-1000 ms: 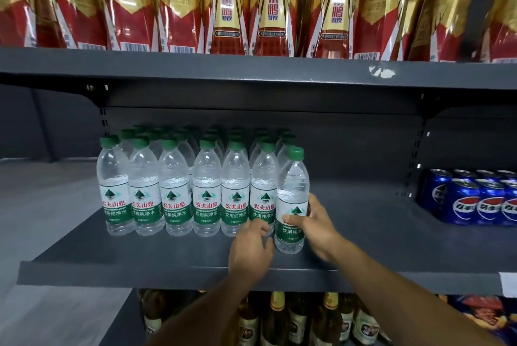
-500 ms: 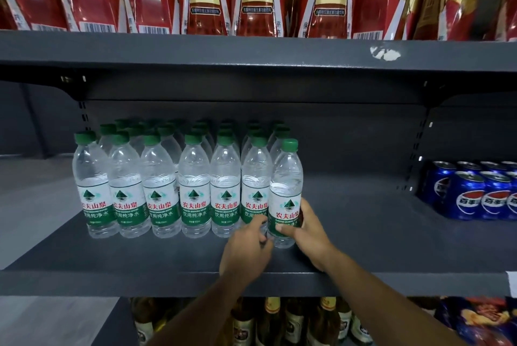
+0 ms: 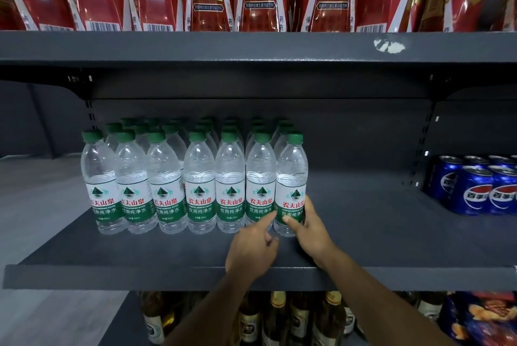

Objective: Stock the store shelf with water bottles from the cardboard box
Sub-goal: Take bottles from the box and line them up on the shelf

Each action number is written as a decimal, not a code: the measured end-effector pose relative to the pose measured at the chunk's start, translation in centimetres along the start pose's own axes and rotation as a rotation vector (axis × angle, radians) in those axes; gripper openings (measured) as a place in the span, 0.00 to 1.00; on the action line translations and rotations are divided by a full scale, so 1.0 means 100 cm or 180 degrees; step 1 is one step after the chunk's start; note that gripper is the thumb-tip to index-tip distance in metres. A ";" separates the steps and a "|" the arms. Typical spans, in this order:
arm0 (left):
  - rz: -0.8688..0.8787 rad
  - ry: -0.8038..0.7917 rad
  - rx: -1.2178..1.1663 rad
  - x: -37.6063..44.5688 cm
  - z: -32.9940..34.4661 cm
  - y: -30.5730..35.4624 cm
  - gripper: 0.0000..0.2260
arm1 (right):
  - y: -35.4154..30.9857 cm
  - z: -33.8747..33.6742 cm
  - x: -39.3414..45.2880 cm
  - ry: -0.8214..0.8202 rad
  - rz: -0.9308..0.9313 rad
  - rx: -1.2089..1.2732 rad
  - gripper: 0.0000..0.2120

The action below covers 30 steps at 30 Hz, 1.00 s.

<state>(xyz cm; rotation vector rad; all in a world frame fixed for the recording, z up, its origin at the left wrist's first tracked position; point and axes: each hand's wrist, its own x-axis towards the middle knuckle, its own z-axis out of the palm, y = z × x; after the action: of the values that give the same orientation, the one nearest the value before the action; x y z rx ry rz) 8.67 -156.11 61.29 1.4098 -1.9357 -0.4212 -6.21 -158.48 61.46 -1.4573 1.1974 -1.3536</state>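
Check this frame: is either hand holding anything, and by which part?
The right hand grips the rightmost front water bottle low on its body, around the green label. The left hand holds nothing; its index finger points toward the neighbouring bottle's label.

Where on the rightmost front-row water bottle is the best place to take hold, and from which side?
Take the rightmost water bottle around its labelled lower body, from the front and right. It stands upright with a neighbouring bottle tight against its left and open shelf on its right. The right hand already holds it there.
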 end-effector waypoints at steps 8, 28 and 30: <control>-0.0079 -0.0233 0.0101 0.003 0.000 -0.001 0.29 | 0.006 0.002 0.007 0.0396 -0.0068 -0.0561 0.28; -0.0123 -0.0322 0.0267 0.003 0.001 0.002 0.33 | 0.011 0.005 0.013 0.0800 -0.0109 -0.0825 0.29; -0.0109 -0.0321 0.0274 0.002 0.001 0.002 0.33 | 0.011 0.005 0.013 0.0805 -0.0096 -0.0807 0.29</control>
<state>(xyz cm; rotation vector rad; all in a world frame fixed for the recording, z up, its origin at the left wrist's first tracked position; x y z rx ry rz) 8.40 -156.26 61.39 1.5044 -2.0342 -0.4370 -5.87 -159.97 60.66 -1.5136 1.5619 -1.4821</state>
